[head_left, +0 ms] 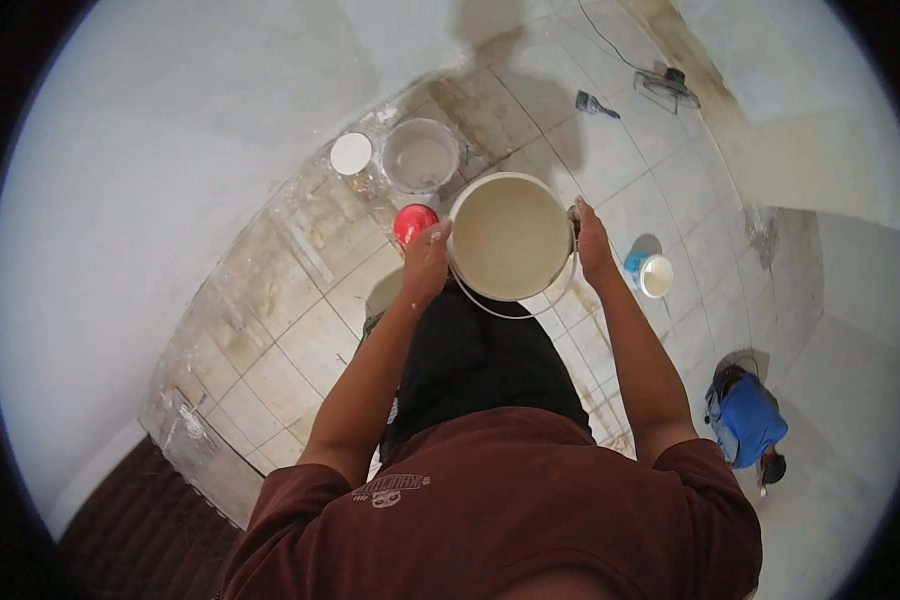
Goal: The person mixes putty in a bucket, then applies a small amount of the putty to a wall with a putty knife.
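A cream-white bucket (508,180) is up in front of me, its round mouth facing my eyes and its inside pale. My left hand (427,264) grips its left side near the rim. On the opposite side, my right hand (592,242) clasps the bucket by its edge. The thin bail handle (515,316) hangs down along the near side. Right behind my left fingers, a red round container (415,222) shows on the floor. Beyond the bucket stands a grey-white tub (390,168), with a white round lid or pail top (351,153) to its left.
A wide brush (595,104) lies on the stained tiles, near a corded round metal fixture (667,90). To the right stands a blue-and-white tub (656,276). A person in blue (750,418) is farther right, by the wall. Brown ridged material (150,525) fills the lower left.
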`<state>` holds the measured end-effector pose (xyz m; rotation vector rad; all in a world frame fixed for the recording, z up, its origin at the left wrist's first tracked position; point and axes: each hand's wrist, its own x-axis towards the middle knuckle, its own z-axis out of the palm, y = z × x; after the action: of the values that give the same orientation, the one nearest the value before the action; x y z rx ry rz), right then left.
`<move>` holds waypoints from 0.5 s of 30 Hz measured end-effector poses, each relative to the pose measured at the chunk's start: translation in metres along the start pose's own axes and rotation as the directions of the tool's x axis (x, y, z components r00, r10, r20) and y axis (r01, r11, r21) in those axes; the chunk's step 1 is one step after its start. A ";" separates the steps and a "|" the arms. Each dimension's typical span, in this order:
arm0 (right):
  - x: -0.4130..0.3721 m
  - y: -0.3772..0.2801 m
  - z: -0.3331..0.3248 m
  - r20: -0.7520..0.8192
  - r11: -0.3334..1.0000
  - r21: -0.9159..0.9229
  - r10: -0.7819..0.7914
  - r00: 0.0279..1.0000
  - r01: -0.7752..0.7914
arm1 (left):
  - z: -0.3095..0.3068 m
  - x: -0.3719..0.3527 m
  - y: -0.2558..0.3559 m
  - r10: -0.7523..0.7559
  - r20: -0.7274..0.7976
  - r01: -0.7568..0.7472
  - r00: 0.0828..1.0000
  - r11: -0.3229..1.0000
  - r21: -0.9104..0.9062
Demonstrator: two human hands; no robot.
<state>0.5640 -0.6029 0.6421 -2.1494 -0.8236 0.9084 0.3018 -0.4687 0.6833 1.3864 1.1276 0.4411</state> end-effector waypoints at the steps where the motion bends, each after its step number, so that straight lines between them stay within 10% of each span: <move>1: -0.007 0.007 -0.005 -0.010 0.998 0.050 0.029 1.000 -0.028 | 0.009 -0.003 -0.003 0.031 0.012 -0.031 0.999 0.999 -0.011; 6: -0.053 0.008 -0.034 -0.004 0.858 0.476 0.222 0.975 -0.193 | 0.041 -0.027 -0.022 0.057 0.161 -0.060 0.985 0.998 0.014; 15: -0.103 0.133 -0.081 0.007 0.884 0.415 0.234 0.972 -0.216 | 0.137 -0.106 -0.039 -0.007 0.179 0.010 0.984 1.000 -0.017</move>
<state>0.6077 -0.7834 0.6230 -1.9003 -0.3192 1.0423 0.3525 -0.6377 0.6594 1.3762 0.9797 0.3128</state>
